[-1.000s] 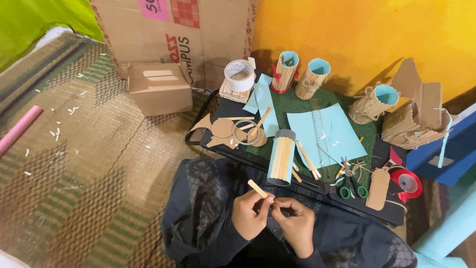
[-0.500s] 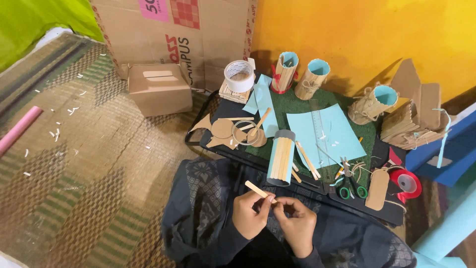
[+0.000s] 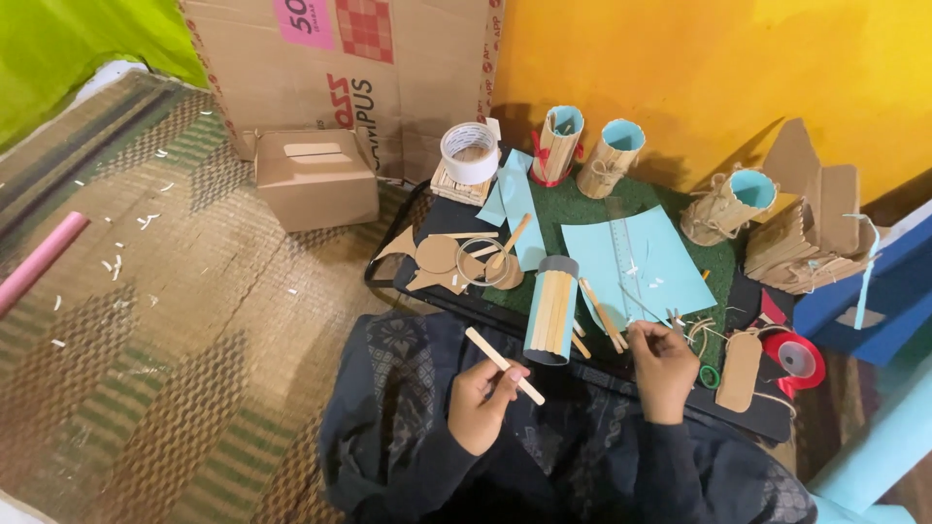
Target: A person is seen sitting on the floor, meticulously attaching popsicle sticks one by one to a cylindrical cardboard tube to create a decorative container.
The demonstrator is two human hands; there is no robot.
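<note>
The left hand point(image 3: 482, 406), low in the middle of the frame, has its fingers closed around a flat pale wooden craft stick point(image 3: 504, 365), which slants from upper left to lower right above the person's dark patterned lap. The right hand point(image 3: 662, 367), just right of centre, reaches to the near edge of the low black desk point(image 3: 777, 419); its fingers are curled at a tangle of thin twine point(image 3: 691, 330), though whether they pinch it cannot be told.

Between the two hands, at the desk's near edge, stands a tall cylinder clad in pale wooden sticks with a grey rim point(image 3: 551, 309). Loose wooden sticks point(image 3: 602, 315) lie just to its right, overlapping a light blue paper sheet point(image 3: 636, 262) spread on a green mat point(image 3: 573, 209). A clear ruler point(image 3: 619, 243) lies across the sheet.

Left of the cylinder sit brown cardboard circles point(image 3: 439, 255). At the upper centre stand a roll of white tape point(image 3: 469, 152) and two stick-covered cups lined in blue point(image 3: 584, 146).

A red tape roll point(image 3: 794, 357) lies at the right edge, a small closed cardboard box point(image 3: 316, 178) on the woven mat floor point(image 3: 175, 320) at upper left.
</note>
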